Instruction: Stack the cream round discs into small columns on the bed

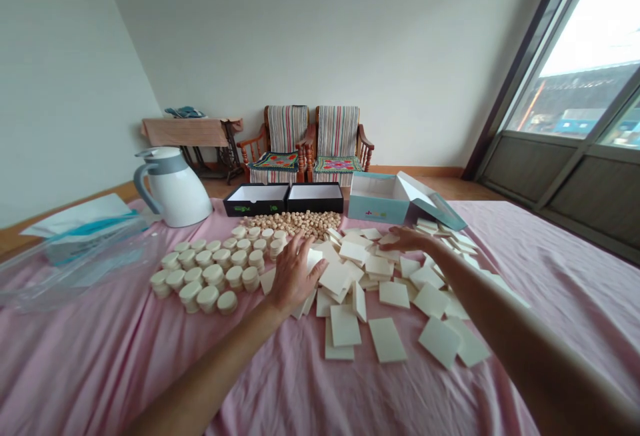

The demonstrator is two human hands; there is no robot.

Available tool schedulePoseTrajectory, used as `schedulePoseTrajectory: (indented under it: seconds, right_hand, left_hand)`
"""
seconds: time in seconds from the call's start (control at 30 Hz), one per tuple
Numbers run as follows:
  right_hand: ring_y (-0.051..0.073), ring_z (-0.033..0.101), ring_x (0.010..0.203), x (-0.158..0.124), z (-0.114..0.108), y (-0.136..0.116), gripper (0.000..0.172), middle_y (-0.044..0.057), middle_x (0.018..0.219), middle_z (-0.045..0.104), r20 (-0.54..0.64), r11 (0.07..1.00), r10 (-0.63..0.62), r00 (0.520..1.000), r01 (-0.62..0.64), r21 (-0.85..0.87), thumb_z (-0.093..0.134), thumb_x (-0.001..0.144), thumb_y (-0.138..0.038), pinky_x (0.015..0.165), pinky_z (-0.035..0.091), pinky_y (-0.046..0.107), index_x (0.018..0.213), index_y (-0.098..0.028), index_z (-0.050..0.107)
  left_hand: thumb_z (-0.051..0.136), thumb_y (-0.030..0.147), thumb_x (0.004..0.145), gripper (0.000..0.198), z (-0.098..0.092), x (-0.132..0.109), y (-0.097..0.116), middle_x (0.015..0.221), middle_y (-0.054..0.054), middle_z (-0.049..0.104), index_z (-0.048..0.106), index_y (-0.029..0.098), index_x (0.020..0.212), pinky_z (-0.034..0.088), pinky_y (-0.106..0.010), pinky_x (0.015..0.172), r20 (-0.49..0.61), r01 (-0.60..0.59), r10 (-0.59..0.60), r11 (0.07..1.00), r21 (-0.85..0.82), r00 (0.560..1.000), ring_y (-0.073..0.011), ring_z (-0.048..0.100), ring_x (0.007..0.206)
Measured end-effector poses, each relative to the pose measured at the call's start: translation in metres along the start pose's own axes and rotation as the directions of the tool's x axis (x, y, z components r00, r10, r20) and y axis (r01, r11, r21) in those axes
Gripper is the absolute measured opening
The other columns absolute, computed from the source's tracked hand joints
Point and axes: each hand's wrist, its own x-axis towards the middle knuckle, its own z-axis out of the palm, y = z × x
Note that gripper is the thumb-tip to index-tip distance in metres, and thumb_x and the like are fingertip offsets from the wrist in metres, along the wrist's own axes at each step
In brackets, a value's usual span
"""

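My left hand [294, 275] is over the left side of a loose heap of off-white square pieces [393, 294]. Its thumb and fingers curve around a white square piece [314, 259], partly hidden by the hand. Farther back on the right, my right hand [411, 239] reaches across the heap, fingers stretched leftward and touching the squares there. Many squares overlap at odd angles, and a few lie flat nearer to me. Left of my left hand stand short stacks of round off-white discs [213, 275] in rows.
Small wooden beads [305, 224] lie behind the discs. Two black open boxes [257, 209] and a light-blue box [373, 208] with its leaning lid [440, 209] line the back. A white jug [180, 193] and clear plastic packaging [95, 259] sit left on the pink cloth [280, 383].
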Motion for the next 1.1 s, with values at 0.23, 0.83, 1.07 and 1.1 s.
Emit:
schedulePoseTrajectory:
  seconds: [0.23, 0.83, 1.07, 1.1]
  right_hand:
    - [0.027, 0.062, 0.091, 0.003, -0.002, 0.002, 0.072, 0.015, 0.107, 0.064, 0.054, 0.997, 0.025, 0.998, -0.029, 0.075, 0.079, 0.051, -0.044, 0.077, 0.049, 0.033, 0.112, -0.012, 0.059]
    - [0.028, 0.055, 0.101, -0.041, 0.014, -0.047, 0.069, 0.015, 0.115, 0.056, -0.025, 0.99, -0.093, 0.995, 0.089, -0.108, 0.069, 0.058, -0.032, 0.081, 0.041, 0.032, 0.121, -0.016, 0.045]
    - [0.027, 0.053, 0.102, -0.037, 0.02, -0.033, 0.07, 0.015, 0.116, 0.056, -0.09, 0.981, -0.182, 0.979, 0.175, -0.08, 0.067, 0.059, -0.036, 0.085, 0.039, 0.034, 0.121, -0.016, 0.043]
    - [0.026, 0.054, 0.099, -0.037, 0.02, -0.032, 0.066, 0.014, 0.113, 0.057, -0.086, 0.981, -0.186, 0.979, 0.18, -0.076, 0.067, 0.059, -0.036, 0.083, 0.04, 0.033, 0.118, -0.016, 0.045]
  left_hand:
    - [0.052, 0.033, 0.085, 0.059, 0.002, -0.018, 0.005, 0.14, -0.019, 0.03, 0.027, 0.015, 0.135, 0.029, -0.049, 0.108, -0.055, 0.014, -0.023, 0.987, -0.162, 0.998, -0.0292, 0.022, 0.136]
    - [0.045, 0.046, 0.087, 0.064, 0.002, -0.031, 0.006, 0.146, -0.02, 0.025, 0.029, 0.013, 0.138, 0.028, -0.051, 0.106, 0.041, -0.021, 0.02, 0.999, 0.038, 0.999, -0.0318, 0.019, 0.137]
    - [0.046, 0.047, 0.086, 0.058, 0.002, -0.035, 0.005, 0.142, -0.014, 0.036, 0.038, 0.017, 0.135, 0.029, -0.05, 0.106, 0.088, -0.087, 0.082, 0.995, 0.05, 0.993, -0.0312, 0.028, 0.133]
    - [0.046, 0.047, 0.086, 0.058, 0.002, -0.035, 0.005, 0.142, -0.014, 0.036, 0.039, 0.017, 0.135, 0.029, -0.049, 0.106, 0.091, -0.086, 0.082, 0.995, 0.049, 0.992, -0.0314, 0.028, 0.133]
